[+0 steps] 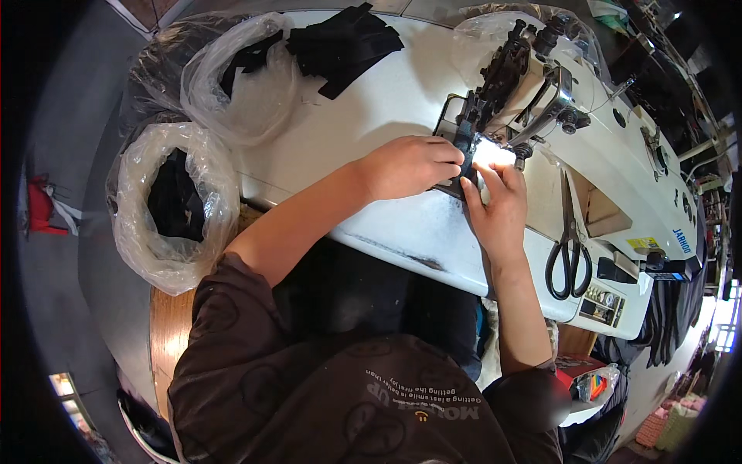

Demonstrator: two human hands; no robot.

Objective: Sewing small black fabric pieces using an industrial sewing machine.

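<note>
At the sewing machine (533, 100), both my hands work close to the brightly lit needle area. My left hand (413, 168) is closed, its bent fingers pinching a black fabric strip (464, 138) beside the presser foot. Just right of it, my right hand (498, 213) has its thumb and bent fingers closed on the near part of that strip. Glare and the fingers hide the needle and much of the strip. Large black-handled scissors (569, 259) lie on the machine bed to the right of my right hand.
A plastic bag (174, 213) of black pieces stands at the left table edge, with another clear bag (255, 93) behind it. Flat black fabric strips (344, 45) lie at the back of the white table (340, 131). Small parts sit in a tray (601, 304) at the right.
</note>
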